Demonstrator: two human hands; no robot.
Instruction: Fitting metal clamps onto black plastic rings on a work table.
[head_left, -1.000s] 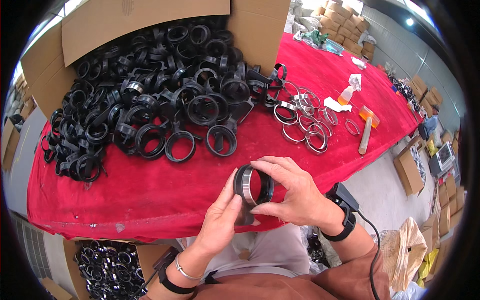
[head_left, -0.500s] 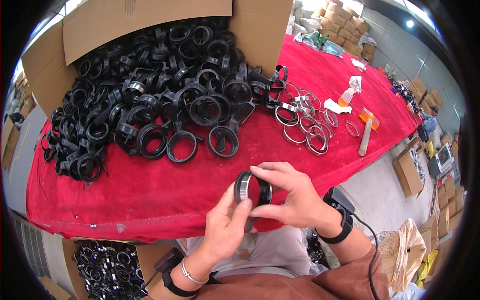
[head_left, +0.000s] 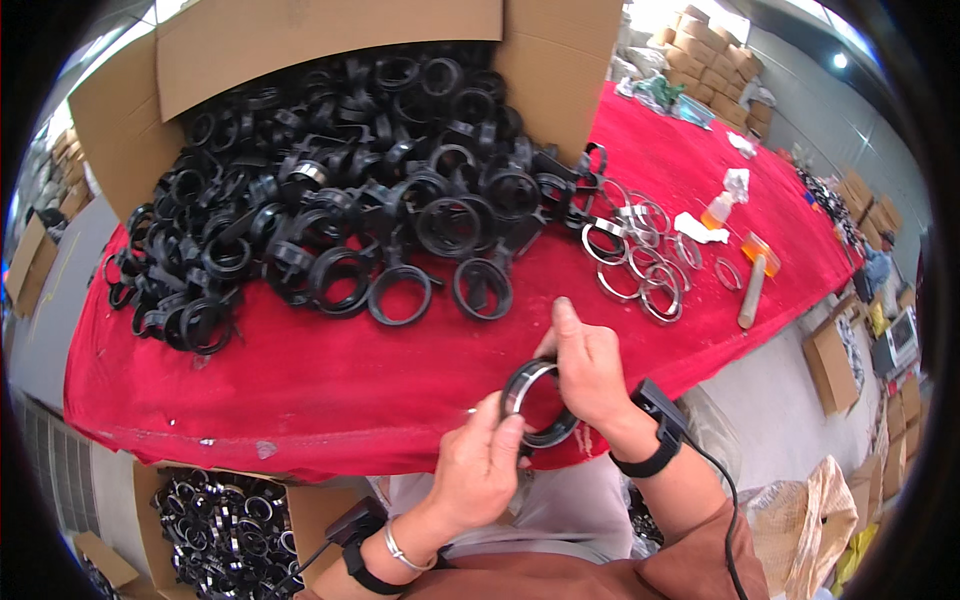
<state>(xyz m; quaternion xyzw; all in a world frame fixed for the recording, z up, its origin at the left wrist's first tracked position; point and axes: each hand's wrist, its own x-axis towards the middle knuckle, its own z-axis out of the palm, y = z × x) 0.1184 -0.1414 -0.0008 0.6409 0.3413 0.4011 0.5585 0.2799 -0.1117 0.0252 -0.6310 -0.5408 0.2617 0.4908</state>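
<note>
In the head view, both hands meet just over the near edge of the table (head_left: 300, 380), which is draped in red cloth, and between them they hold one black ring (head_left: 537, 405) with a bright metal band lining its inner rim. The left hand (head_left: 480, 470) is closed on the ring from below, thumb pressed up against its lower left side; the right hand (head_left: 585, 365) grips it from above and the right, fingers curled over the top edge. The ring is lifted clear of the cloth and tilted so its opening faces up toward the camera. Farther back on the table a large cardboard box (head_left: 300, 45) lies open toward the person, and a heap of black rings (head_left: 330, 210) spills out of it across the cloth. To the right of the heap, a loose cluster of metal bands (head_left: 640, 260) lies flat on the cloth, with a small plastic bottle (head_left: 715, 210) and a hammer (head_left: 752, 285) beyond them. Below the table's near edge, at lower left, a second cardboard box (head_left: 310, 515) on the floor is filled with finished rings (head_left: 220, 520)
</note>
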